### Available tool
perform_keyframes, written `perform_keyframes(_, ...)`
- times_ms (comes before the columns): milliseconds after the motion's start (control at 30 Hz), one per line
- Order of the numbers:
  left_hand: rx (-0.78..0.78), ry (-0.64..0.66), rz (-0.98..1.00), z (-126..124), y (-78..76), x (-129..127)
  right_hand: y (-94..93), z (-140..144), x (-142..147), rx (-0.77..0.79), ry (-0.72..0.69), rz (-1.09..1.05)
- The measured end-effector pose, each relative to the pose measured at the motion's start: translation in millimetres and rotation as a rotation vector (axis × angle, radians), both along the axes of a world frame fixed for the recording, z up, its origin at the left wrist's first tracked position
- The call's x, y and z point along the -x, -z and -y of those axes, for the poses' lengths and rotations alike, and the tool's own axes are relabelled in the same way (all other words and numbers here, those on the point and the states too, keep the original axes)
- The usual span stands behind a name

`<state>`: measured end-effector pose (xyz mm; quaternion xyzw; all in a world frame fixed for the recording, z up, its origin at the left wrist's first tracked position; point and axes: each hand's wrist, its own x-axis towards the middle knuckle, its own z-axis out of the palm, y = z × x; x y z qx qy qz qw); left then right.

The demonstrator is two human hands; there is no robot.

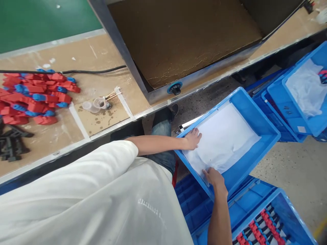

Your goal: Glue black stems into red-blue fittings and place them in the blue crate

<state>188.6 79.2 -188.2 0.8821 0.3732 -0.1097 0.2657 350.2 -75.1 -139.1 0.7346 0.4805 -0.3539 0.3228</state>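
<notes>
A white sheet (222, 136), thin and slightly wrinkled, lines the bottom of a blue plastic crate (258, 154). My left hand (193, 139) lies on the sheet near the crate's near wall, its fingers spread out. At the sheet's near lower corner, my right hand (214, 177) has thumb and fingers closed on the edge of the sheet. The fingertips of the right hand are partly hidden.
A crate (296, 200) at lower right holds rows of red, blue and black parts. More stacked crates (293, 102) stand at right. On the workbench (102, 54) are a pile of red-blue parts (35, 95), black parts (12, 143), small cups (95, 104) and a metal-framed tank (143, 81).
</notes>
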Motion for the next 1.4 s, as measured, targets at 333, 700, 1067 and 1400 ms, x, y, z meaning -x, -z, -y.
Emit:
perform_keyframes(333,0.008,0.023,-0.028,10,33.1,-7,-12.2,-4,-7,-0.039,-0.001,0.105)
perform_keyframes(700,0.021,0.035,-0.035,7,38.4,-5,-8.5,-35,35,-0.288,-0.240,-0.018)
perform_keyframes(1067,0.055,0.052,-0.094,4,-1.7,-1,0.1,-37,33,-0.330,-0.103,-0.030)
perform_keyframes(1400,0.281,0.199,-0.025,-40,-46.0,-4,11.1,-21,-6,-0.399,0.119,-0.411)
